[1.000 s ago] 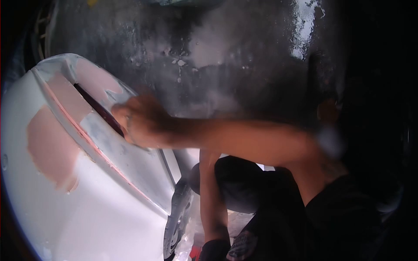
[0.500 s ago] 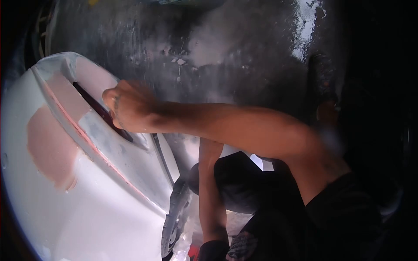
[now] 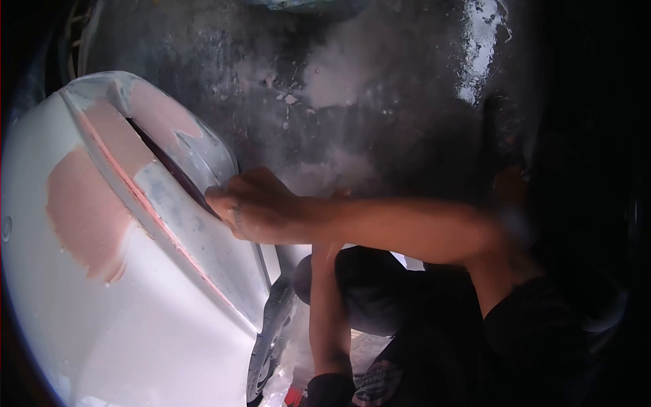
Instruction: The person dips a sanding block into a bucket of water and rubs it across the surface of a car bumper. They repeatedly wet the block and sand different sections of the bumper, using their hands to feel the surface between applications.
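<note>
Car bumper point(image 3: 156, 305): right hand point(image 3: 258, 207) curled at dark slot point(image 3: 166, 157), closure on anything indeterminable; step judged smoothing; next move required even pressure.

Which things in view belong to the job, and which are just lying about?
Likely the job:
right hand
white body panel
pink patches
dark strip by the hand

Seemingly lying about:
crumpled plastic beside the tyre
red item, unclear what
</note>
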A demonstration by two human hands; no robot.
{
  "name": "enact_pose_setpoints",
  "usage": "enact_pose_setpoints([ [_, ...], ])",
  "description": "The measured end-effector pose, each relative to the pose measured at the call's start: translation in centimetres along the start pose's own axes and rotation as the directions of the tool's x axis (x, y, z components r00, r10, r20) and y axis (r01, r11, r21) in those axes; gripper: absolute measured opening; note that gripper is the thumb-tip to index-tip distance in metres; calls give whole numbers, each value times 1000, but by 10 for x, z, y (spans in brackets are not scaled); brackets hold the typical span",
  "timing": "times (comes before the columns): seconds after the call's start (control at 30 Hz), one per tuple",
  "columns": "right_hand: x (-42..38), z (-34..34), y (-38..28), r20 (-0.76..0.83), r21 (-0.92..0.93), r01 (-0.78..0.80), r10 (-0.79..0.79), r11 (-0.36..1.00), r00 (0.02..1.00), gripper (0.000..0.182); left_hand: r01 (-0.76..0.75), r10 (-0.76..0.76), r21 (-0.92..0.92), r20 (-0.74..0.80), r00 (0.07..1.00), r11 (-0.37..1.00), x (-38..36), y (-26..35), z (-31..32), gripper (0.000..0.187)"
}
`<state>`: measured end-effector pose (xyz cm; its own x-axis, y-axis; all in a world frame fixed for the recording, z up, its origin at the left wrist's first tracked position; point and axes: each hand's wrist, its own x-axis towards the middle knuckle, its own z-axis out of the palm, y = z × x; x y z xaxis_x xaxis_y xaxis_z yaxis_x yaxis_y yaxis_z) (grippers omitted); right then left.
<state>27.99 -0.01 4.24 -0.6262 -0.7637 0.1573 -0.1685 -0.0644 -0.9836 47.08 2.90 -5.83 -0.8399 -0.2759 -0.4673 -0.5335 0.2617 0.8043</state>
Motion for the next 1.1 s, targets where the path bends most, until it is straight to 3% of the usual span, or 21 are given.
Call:
enact_pose_setpoints([
  [0.03,-3,0,-1,70,-5,-4,4,1000,998,11,10,-7,54,-60,998,998,0,1,3,36],
  [0.1,14,-9,4,30,14,30,-30,999,999,12,35,-22,111,-122,992,993,3,11,0,35],
  [0.17,29,-24,-2,93,69,-143,137,987,986,14,304,-339,239,119,933,922,14,46,-14,40],
  [0.2,19,-18,-4,37,44,-75,74,996,997,16,189,-234,329,106,966,925,3,9,-13,38],
  [0.23,3,-7,-4,44,35,-67,65,997,997,16,183,-225,321,98,969,929,-3,10,-12,38],
  [0.3,-25,6,-6,62,-5,-22,23,1000,998,17,3,0,86,-35,999,996,-10,16,-9,35],
  [0.43,12,-7,4,-48,79,39,-35,996,998,19,113,-103,136,-79,991,984,-5,22,-9,39],
  [0.47,17,-1,11,9,98,-96,95,991,995,22,216,-217,171,-14,976,961,-6,24,-13,39],
  [0.5,5,7,8,16,95,-90,89,991,996,22,297,-314,213,52,948,931,-5,25,-17,40],
  [0.53,-12,9,1,-38,37,1,1,999,999,22,277,-292,202,44,956,939,-4,13,-13,40],
  [0.57,-28,10,-3,-85,-22,84,-85,996,993,22,108,-99,147,-70,993,983,-12,-11,-5,37],
  [0.6,-34,8,-9,12,-31,-43,44,999,999,23,-64,85,113,-194,977,992,-12,-4,-2,35],
  [0.63,-28,4,-8,20,-41,-29,29,999,999,23,-75,97,109,-206,974,991,-8,2,-2,35],
  [0.7,-7,-6,-1,27,-16,-43,43,999,999,22,109,-97,245,-61,993,963,-4,22,-11,35],
  [0.8,53,-27,18,-244,-195,-23,-25,980,970,25,250,-247,99,-38,968,963,-2,45,-11,37],
  [0.83,65,-35,22,-360,-285,-4,-103,959,927,28,243,-241,99,-29,970,965,-4,44,-10,37],
  [0.87,62,-45,27,-367,-295,-6,-107,956,924,28,226,-221,122,-48,974,967,-6,43,-10,37],
  [0.93,51,-70,26,-228,111,-181,202,977,952,30,204,-196,133,-72,978,970,-7,41,-10,37],
  [0.97,44,-64,30,-224,105,-180,200,978,954,30,203,-195,131,-73,978,970,-8,38,-9,37],
  [1.03,8,-30,45,-143,265,1,38,964,989,30,211,-204,136,-63,977,968,-11,30,-9,38],
  [1.1,-30,11,33,-181,390,-111,194,914,964,27,242,-261,277,35,965,930,-8,20,-14,37],
])
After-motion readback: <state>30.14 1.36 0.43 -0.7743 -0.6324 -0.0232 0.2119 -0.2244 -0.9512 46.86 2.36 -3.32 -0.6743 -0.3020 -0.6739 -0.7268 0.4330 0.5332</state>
